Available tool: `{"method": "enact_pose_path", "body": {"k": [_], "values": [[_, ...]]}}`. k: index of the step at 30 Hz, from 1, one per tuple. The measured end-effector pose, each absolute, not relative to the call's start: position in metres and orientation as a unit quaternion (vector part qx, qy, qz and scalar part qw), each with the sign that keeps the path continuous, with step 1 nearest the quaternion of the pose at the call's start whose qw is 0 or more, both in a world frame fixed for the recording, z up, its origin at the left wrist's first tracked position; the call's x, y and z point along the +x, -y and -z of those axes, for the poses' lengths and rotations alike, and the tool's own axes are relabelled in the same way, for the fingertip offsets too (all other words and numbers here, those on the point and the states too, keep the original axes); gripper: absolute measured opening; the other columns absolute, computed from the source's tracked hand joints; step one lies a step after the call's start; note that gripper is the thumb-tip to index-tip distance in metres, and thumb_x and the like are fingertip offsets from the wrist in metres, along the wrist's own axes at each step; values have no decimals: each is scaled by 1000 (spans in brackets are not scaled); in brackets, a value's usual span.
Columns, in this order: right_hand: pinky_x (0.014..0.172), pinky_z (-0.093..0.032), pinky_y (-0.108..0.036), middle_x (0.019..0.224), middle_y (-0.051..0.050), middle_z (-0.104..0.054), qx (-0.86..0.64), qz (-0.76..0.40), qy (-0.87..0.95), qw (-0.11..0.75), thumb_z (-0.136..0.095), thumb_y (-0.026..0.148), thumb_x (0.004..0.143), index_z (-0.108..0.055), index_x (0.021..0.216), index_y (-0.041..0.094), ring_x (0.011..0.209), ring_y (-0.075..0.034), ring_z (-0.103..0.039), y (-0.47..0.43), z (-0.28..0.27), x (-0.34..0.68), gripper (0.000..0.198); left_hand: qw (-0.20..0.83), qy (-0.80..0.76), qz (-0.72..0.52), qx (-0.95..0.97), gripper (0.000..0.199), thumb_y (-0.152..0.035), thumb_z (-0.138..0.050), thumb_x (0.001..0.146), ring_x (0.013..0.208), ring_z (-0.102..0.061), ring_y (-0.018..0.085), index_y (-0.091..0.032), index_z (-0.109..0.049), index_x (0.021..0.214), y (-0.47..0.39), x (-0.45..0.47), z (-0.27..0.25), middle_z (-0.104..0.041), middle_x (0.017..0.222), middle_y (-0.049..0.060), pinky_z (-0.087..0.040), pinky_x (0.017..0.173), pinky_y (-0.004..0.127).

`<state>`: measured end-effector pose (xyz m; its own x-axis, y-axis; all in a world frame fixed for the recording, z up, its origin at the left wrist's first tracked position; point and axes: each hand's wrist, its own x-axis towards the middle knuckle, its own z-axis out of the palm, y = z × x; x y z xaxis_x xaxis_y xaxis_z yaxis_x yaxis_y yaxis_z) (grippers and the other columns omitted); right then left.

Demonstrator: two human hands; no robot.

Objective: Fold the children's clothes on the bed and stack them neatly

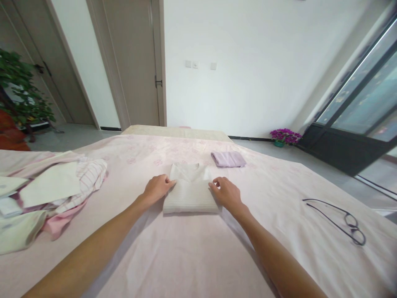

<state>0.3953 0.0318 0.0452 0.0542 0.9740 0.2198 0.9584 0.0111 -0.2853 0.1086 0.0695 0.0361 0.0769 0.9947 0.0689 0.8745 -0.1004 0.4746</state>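
Note:
A folded white ribbed top (190,191) with a V-shaped neckline lies flat in the middle of the pink floral bedspread (186,252), its neck side pointing away from me. At its left edge is my left hand (157,187), fingers curled under and thumb pressed on the fabric. My right hand (228,192) pinches the opposite edge in the same way, thumb and forefinger close together. The fingertips under both edges are partly hidden. Just beyond my right hand rests a folded lilac cloth (228,159).
A loose pile of clothes (52,182) in white, stripes and pink spreads over the left side. Black-framed eyeglasses (344,221) lie at the right. Past the far edge stand a door (133,62), a white wall and a pot of purple flowers (284,136).

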Motion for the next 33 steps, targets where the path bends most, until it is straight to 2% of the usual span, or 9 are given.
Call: {"method": "enact_pose_path", "body": {"k": [3, 9, 11, 14, 16, 20, 23, 27, 33], "values": [[74, -41, -31, 103, -7, -68, -708, -10, 692, 144, -50, 49, 92, -63, 103, 21, 95, -23, -64, -38, -41, 385, 33, 120, -661, -157, 724, 29, -47, -57, 82, 79, -66, 23, -21, -67, 73, -73, 115, -38, -73, 83, 8, -37, 63, 27], [75, -41, -30, 102, -7, -69, -715, -23, 689, 120, -51, 39, 92, -63, 98, 21, 95, -21, -63, -45, -34, 381, 23, 109, -661, -130, 731, 16, -27, -54, 81, 82, -65, 23, -20, -68, 76, -73, 121, -40, -73, 88, 10, -39, 65, 28], [73, -41, -30, 102, -7, -69, -715, -30, 689, 112, -50, 38, 92, -64, 96, 21, 94, -21, -64, -47, -36, 382, 22, 108, -661, -127, 732, 18, -29, -52, 84, 85, -65, 25, -20, -68, 83, -71, 122, -43, -73, 92, 11, -40, 67, 29], [74, -42, -31, 103, -7, -70, -711, -26, 694, 106, -50, 37, 92, -63, 107, 23, 94, -23, -65, -49, -40, 383, 25, 110, -652, -130, 739, 29, -40, -51, 88, 95, -65, 26, -23, -66, 106, -69, 126, -46, -72, 105, 10, -42, 72, 30], [76, -42, -32, 107, -7, -70, -697, -11, 710, 98, -50, 37, 92, -62, 112, 25, 97, -23, -64, -49, -42, 382, 27, 116, -639, -130, 749, 34, -48, -52, 88, 100, -65, 26, -26, -65, 111, -67, 128, -47, -72, 111, 8, -43, 76, 30], [77, -42, -32, 108, -6, -69, -674, 14, 735, 74, -48, 31, 92, -66, 105, 27, 100, -23, -63, -51, -46, 381, 23, 153, -632, -134, 748, 31, -51, -53, 87, 102, -65, 26, -28, -69, 100, -67, 132, -48, -73, 109, 5, -42, 77, 30], [75, -42, -32, 105, -6, -70, -671, 15, 738, 70, -48, 26, 90, -67, 102, 26, 98, -23, -64, -53, -50, 380, 22, 175, -632, -133, 743, 32, -52, -55, 86, 102, -65, 26, -30, -70, 103, -70, 133, -48, -73, 109, 4, -42, 75, 29], [73, -41, -30, 103, -4, -72, -674, -8, 733, 85, -49, 20, 85, -68, 99, 27, 95, -22, -65, -56, -54, 382, 25, 188, -629, -130, 743, 27, -48, -59, 83, 92, -66, 23, -28, -69, 98, -74, 133, -45, -74, 101, 4, -40, 68, 26], [71, -41, -31, 103, -5, -72, -701, -48, 707, 81, -49, 28, 87, -67, 102, 26, 93, -23, -65, -58, -56, 384, 24, 169, -626, -159, 745, 17, -39, -57, 85, 81, -63, 18, -23, -64, 88, -78, 130, -42, -71, 91, 2, -35, 62, 25]]}}
